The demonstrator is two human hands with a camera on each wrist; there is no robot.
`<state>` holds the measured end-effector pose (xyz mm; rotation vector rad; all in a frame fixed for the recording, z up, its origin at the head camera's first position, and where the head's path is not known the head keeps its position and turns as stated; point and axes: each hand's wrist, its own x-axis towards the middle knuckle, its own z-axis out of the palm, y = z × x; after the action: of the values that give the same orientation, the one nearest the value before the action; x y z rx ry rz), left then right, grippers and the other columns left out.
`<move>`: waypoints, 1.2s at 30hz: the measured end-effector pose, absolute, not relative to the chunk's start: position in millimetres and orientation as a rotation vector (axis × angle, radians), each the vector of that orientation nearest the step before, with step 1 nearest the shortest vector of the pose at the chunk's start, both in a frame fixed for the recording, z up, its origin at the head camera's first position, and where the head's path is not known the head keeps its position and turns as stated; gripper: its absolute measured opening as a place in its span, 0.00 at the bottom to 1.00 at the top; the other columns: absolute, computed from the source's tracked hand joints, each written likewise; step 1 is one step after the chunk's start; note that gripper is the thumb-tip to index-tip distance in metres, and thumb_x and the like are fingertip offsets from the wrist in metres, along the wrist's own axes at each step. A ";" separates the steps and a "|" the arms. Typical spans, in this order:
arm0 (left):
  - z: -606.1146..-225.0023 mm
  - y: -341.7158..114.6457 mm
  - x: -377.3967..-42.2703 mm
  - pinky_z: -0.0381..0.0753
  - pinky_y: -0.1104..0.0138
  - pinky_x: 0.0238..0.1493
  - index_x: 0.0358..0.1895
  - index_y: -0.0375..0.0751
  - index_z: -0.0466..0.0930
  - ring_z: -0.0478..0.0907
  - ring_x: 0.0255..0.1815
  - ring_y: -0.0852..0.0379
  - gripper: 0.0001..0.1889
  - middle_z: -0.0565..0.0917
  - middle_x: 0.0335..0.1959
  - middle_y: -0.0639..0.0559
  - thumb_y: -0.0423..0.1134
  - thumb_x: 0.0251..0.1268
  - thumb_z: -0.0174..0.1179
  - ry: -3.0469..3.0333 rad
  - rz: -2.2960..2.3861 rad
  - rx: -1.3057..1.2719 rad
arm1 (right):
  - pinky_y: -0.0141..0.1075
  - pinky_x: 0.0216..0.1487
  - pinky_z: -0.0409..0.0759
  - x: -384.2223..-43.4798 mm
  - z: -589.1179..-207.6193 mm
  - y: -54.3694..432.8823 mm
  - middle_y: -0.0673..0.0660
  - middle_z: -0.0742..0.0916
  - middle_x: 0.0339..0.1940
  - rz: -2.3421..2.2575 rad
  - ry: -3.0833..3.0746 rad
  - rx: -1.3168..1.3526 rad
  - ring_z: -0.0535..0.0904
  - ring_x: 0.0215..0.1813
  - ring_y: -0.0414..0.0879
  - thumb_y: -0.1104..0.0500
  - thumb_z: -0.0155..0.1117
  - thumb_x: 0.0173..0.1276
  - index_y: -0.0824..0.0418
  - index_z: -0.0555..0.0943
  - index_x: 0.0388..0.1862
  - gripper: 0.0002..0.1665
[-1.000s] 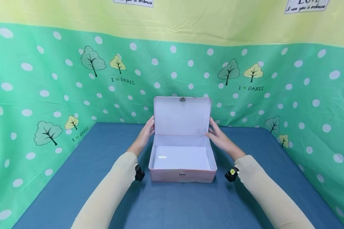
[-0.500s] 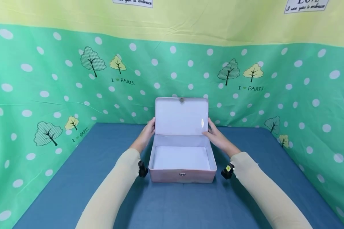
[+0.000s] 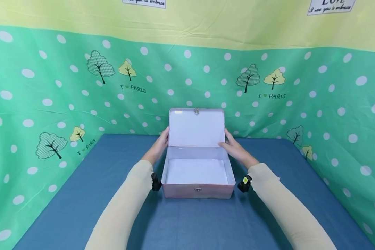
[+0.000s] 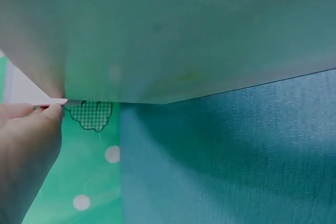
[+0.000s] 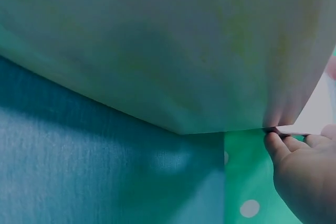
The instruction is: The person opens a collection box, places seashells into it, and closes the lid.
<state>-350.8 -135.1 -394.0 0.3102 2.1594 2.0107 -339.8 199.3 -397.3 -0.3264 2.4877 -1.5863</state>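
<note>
A pale pink tin box (image 3: 181, 191) stands at the middle of the table, its white inside bare. Its raised lid (image 3: 197, 128) leans back from the rear hinge, a metal catch (image 3: 196, 111) at its top edge. My left hand (image 3: 158, 147) grips the lid's left side low down, near the hinge. On the opposite side, my right hand (image 3: 236, 149) holds the lid with the thumb on its inner face and the fingers behind. Both wrist views show the box's outer side wall (image 4: 184, 35) up close, with fingers at the lid's edge beyond it.
A blue cloth covers the table (image 3: 112, 194). Behind and beside it hangs a green and yellow curtain (image 3: 187, 69) with white dots and printed trees. A small latch loop (image 3: 198, 189) sits on the box's front wall.
The lid has tipped farther back, its top edge now lower and narrower in the head view. My right hand has moved inward with it, its thumb farther onto the inner face.
</note>
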 end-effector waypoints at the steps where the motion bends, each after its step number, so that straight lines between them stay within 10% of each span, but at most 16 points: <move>1: -393.8 -135.5 -351.5 0.40 0.60 0.78 0.82 0.41 0.31 0.34 0.82 0.51 0.40 0.35 0.83 0.46 0.64 0.80 0.26 2.166 1.998 0.314 | 0.61 0.75 0.49 -340.4 -397.7 199.0 0.55 0.39 0.83 -1.589 2.485 -0.317 0.44 0.81 0.61 0.49 0.50 0.81 0.44 0.28 0.82 0.49; 36: -408.3 -143.7 -352.9 0.39 0.54 0.78 0.82 0.50 0.30 0.35 0.82 0.48 0.45 0.37 0.83 0.46 0.74 0.73 0.24 2.204 1.782 0.256 | 0.64 0.74 0.49 -347.5 -414.9 193.9 0.59 0.45 0.83 -1.508 2.477 -0.195 0.40 0.81 0.61 0.45 0.50 0.80 0.52 0.35 0.84 0.48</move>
<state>-352.9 -143.7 -408.3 0.2564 2.2038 1.7820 -347.5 193.9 -414.9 -0.1954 2.4766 -1.5083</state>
